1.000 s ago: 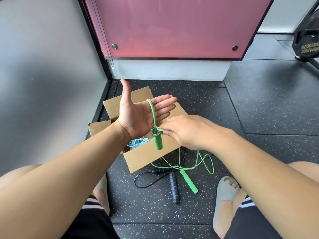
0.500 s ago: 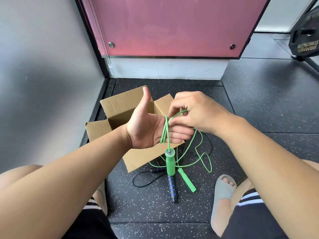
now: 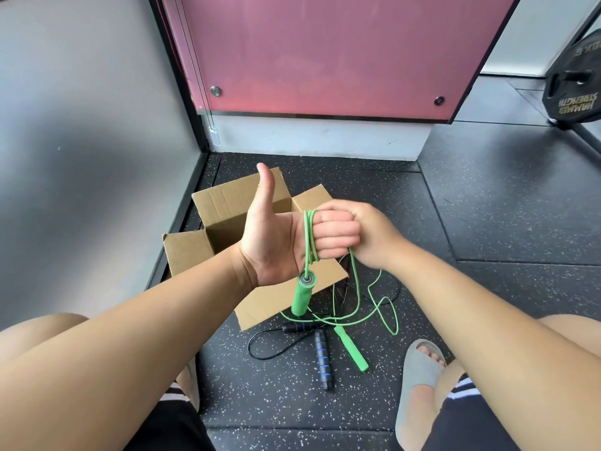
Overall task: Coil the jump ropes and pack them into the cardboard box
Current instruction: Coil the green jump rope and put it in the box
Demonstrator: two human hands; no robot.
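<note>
Right hand (image 3: 374,236) winds the green jump rope (image 3: 309,236) round the left hand (image 3: 276,242).
Left fingers are straight, thumb up, carrying upright loops. The right hand, just right of them, grips the cord. One handle (image 3: 302,296) dangles below, over the cardboard box (image 3: 227,206); slack trails near-right across the floor (image 3: 487,222).

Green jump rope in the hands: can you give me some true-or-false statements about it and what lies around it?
The thin green jump rope loops around the fingers of the left hand. True.
Both green handles dangle in the air. False: one green handle lies on the floor.
The dark rope is already boxed. False: the black jump rope with blue-banded handles lies on the floor outside the brown cardboard box.
The right hand holds the green cord. True.
</note>
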